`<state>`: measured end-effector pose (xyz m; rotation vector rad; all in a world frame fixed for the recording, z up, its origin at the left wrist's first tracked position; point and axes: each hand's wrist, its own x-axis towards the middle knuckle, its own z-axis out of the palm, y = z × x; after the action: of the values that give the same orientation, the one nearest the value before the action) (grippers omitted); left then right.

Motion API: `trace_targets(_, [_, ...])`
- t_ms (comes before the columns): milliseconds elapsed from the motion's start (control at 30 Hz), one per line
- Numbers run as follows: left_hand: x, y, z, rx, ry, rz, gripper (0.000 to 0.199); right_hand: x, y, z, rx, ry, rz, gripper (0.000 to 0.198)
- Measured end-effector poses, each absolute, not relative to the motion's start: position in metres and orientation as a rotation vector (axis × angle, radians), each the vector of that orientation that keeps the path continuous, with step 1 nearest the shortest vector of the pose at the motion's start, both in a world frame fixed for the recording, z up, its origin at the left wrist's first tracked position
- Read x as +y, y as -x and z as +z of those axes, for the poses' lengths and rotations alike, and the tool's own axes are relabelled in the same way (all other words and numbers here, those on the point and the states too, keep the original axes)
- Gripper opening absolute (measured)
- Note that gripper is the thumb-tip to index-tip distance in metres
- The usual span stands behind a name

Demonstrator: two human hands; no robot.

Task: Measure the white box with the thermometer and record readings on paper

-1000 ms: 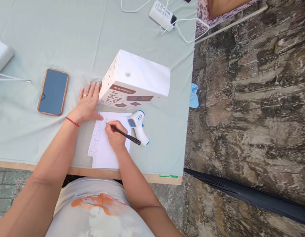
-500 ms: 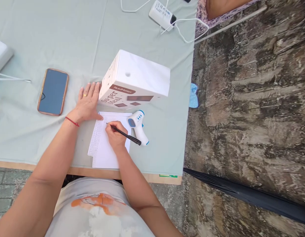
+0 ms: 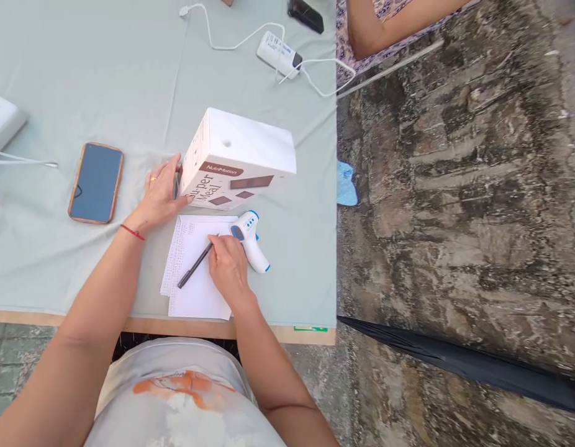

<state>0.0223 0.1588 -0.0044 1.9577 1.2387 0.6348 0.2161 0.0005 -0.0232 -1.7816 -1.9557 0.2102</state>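
Note:
My left hand (image 3: 161, 189) is at the left end of a white box (image 3: 250, 139) lettered "NutriMotion Super Meal", its thumb on the printed front and its fingers along the side. My right hand (image 3: 229, 264) is curled over the right part of some white paper sheets (image 3: 199, 304), which carry small handwriting along the left. A black pen (image 3: 193, 267) slants across the paper, its upper end at my right thumb and fingertips. Close beside that hand lies a white and blue infrared thermometer (image 3: 253, 245).
A smartphone (image 3: 96, 183) lies left of my left hand. At the far side are a white device (image 3: 278, 54) with cables and a black object (image 3: 306, 15). A white device (image 3: 3, 124) is at the left edge. Another person's arm (image 3: 385, 31) shows at top right.
The pen has swung round from writing position to slant toward the lower left. My left hand has lifted its thumb off the paper onto the box's front. The view has shifted slightly.

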Motion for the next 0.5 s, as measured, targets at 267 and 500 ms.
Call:
trace_targets(267, [0.153, -0.02, 0.009, 1.386, -1.909, 0.797, 0.06, 0.003, -0.272, -0.028, -1.52, 2.193, 0.195, 0.051])
trace_targets(500, [0.158, -0.022, 0.008, 1.431, -2.007, 0.8, 0.072, 0.024, -0.272, -0.003, -1.072, 1.847, 0.803, 0.044])
